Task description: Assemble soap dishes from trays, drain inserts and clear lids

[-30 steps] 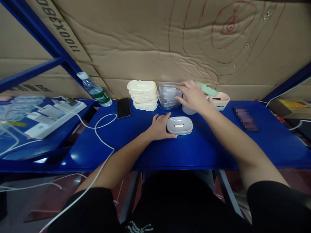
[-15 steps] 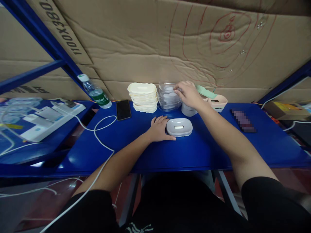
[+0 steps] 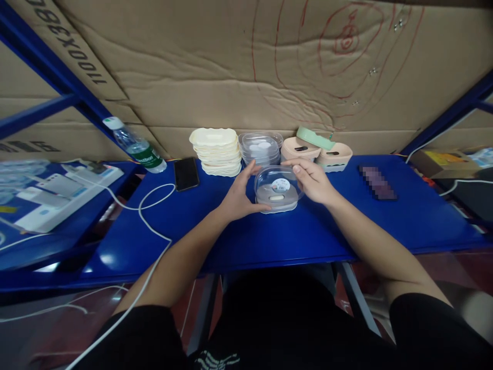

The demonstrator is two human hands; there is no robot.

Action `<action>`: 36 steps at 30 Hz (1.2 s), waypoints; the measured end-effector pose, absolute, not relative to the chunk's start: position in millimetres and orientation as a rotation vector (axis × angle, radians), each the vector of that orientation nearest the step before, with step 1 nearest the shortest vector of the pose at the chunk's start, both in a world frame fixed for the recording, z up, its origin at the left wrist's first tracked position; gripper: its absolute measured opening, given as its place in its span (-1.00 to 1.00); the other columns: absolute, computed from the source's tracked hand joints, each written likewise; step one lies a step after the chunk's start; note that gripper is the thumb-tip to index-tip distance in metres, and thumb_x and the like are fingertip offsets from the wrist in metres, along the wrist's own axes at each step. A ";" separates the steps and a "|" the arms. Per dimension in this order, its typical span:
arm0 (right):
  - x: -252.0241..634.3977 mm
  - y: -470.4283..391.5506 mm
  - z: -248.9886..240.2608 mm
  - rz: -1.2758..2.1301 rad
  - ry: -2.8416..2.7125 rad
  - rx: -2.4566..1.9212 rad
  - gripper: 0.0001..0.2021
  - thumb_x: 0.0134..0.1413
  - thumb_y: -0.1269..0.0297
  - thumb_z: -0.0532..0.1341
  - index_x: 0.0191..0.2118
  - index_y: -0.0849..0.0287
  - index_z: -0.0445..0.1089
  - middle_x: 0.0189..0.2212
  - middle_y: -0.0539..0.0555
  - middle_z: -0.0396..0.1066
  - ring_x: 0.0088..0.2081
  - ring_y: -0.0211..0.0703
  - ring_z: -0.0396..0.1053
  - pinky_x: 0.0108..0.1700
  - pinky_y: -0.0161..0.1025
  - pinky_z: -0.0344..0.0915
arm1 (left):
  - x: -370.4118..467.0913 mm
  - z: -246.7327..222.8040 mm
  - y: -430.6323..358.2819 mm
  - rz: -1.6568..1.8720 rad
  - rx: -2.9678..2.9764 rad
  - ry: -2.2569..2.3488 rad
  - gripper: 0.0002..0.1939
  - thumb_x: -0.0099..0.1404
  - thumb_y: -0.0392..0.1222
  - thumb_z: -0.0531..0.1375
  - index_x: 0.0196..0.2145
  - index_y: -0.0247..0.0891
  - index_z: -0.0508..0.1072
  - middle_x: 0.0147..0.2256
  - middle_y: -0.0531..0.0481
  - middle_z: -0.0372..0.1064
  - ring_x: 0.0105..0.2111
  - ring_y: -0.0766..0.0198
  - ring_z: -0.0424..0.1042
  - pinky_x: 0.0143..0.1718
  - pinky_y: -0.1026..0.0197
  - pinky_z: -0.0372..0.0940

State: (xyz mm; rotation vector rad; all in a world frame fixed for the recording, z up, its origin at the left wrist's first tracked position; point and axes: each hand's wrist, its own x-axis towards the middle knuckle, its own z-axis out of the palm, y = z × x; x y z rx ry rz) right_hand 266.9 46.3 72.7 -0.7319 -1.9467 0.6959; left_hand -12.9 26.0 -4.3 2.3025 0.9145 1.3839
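Observation:
A grey oval box (image 3: pixel 276 205) with a slot in its top stands on the blue table in front of me. My right hand (image 3: pixel 314 181) pinches the rim of a clear plastic lid (image 3: pixel 265 177), which has a round label and is tilted over the grey box. On the box's left side is my left hand (image 3: pixel 243 194), thumb and fingers spread, the thumb at the box's front edge. Its fingertips are near the lid's left rim; whether they touch it, I cannot tell. Behind are a stack of clear lids (image 3: pixel 260 149) and a stack of cream wavy-edged trays (image 3: pixel 215 151).
Pinkish boxes (image 3: pixel 300 146) with slots stand at the back right, with a green piece (image 3: pixel 316 137) on top. A phone (image 3: pixel 186 173) and a water bottle (image 3: pixel 142 154) are at the left, near a white cable (image 3: pixel 154 218). Another phone-like object (image 3: pixel 377 182) lies right. Cardboard (image 3: pixel 192 67) walls the back.
My right hand has come from the clear lid stack towards me, bringing one lid over the grey box. My left hand's fingers have lifted beside the box. The view has shifted slightly.

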 end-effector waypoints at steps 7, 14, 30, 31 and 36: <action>255.6 63.4 53.4 0.962 -1.853 -0.803 -0.38 0.36 -0.43 0.20 0.00 0.07 0.61 -0.20 0.10 0.56 -0.11 -0.02 0.52 -0.14 -0.09 0.52 | -4.7 -1.8 21.0 1.322 2.380 1.003 0.35 0.12 0.42 0.56 0.61 -0.05 0.00 0.33 -0.36 0.45 0.31 -0.31 0.50 0.37 -0.43 0.32; 281.9 60.9 42.7 0.754 -2.184 -0.709 -0.09 0.01 -0.39 0.51 0.42 -0.11 0.44 0.42 0.25 0.36 0.32 0.29 0.45 0.35 0.31 0.42 | -5.0 4.7 15.1 1.184 2.207 1.354 0.13 0.08 0.38 0.56 0.46 -0.05 0.27 0.34 -0.23 0.44 0.29 -0.20 0.49 0.38 -0.30 0.32; 305.6 79.6 22.7 0.688 -2.505 -0.757 0.07 -0.09 -0.24 0.61 0.52 -0.02 0.34 0.43 0.29 0.39 0.41 0.43 0.40 0.46 0.42 0.30 | -13.8 9.2 15.8 0.798 2.256 1.451 -0.03 -0.04 0.38 0.63 0.25 -0.03 0.57 0.33 -0.12 0.48 0.37 -0.25 0.36 0.51 -0.34 0.02; 305.7 80.1 21.6 0.693 -2.511 -0.764 0.08 -0.09 -0.24 0.61 0.52 -0.04 0.34 0.43 0.28 0.39 0.41 0.43 0.40 0.46 0.42 0.29 | -13.4 9.1 15.8 0.775 2.255 1.458 -0.04 -0.04 0.39 0.62 0.24 -0.02 0.57 0.33 -0.11 0.48 0.38 -0.25 0.36 0.52 -0.35 0.00; 305.8 81.8 18.7 0.723 -2.524 -0.774 0.08 -0.06 -0.24 0.60 0.54 -0.01 0.33 0.45 0.31 0.36 0.42 0.43 0.38 0.49 0.43 0.26 | -12.1 8.3 16.1 0.730 2.252 1.477 -0.07 -0.01 0.38 0.61 0.24 -0.01 0.57 0.33 -0.11 0.49 0.38 -0.26 0.35 0.52 -0.37 -0.04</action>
